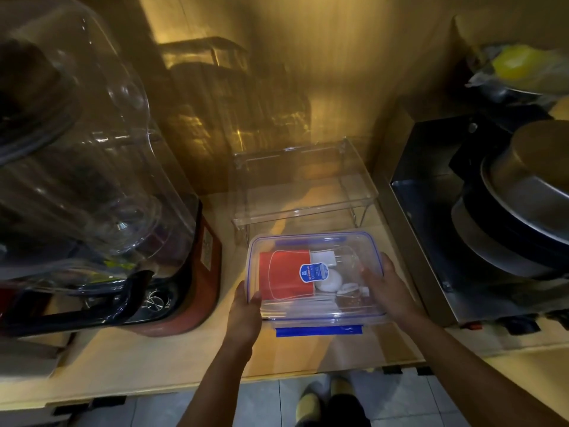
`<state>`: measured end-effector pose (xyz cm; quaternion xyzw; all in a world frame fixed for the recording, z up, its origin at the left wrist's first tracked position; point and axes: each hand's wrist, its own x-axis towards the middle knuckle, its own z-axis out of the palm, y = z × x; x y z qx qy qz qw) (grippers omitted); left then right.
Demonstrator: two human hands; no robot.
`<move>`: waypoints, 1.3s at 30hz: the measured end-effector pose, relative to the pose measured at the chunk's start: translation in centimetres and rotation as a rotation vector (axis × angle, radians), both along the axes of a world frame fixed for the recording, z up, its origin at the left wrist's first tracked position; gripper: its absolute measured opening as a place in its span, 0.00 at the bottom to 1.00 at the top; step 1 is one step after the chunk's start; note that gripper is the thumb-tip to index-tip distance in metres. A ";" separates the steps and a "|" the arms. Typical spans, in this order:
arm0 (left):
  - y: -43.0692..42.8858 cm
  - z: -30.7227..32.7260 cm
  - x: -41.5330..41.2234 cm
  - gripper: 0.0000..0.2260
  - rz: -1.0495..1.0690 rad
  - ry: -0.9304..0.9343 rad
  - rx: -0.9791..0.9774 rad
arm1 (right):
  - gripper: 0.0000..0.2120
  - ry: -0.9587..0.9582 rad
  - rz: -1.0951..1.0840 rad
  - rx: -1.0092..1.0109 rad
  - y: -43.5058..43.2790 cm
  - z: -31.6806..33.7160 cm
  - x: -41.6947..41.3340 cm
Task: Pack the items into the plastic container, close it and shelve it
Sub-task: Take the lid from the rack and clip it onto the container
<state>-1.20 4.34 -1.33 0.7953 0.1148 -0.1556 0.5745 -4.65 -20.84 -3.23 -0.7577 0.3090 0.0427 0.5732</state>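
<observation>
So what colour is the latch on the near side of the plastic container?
Blue: the latch on the plastic container shows clearly in the head view.

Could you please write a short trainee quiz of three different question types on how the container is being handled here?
1. True or false: the lid is on the plastic container.
2. Which hand grips the container's side nearest the red blender base: (a) left hand or (b) right hand?
3. Fill in: just behind the container stands a clear acrylic ____.

Key: 1 true; 2 a; 3 riser.
</observation>
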 end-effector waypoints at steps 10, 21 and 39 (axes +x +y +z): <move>-0.9 1.0 2.9 0.30 -0.341 -0.458 0.750 | 0.30 -0.053 0.340 -0.769 0.3 2.4 1.5; -2.0 -2.3 1.8 0.28 -0.541 -0.428 0.974 | 0.30 -0.018 0.465 -0.955 0.4 -0.5 0.8; -2.2 -2.1 1.3 0.26 -0.556 -0.413 0.938 | 0.19 0.275 0.571 -0.260 -1.8 4.5 11.8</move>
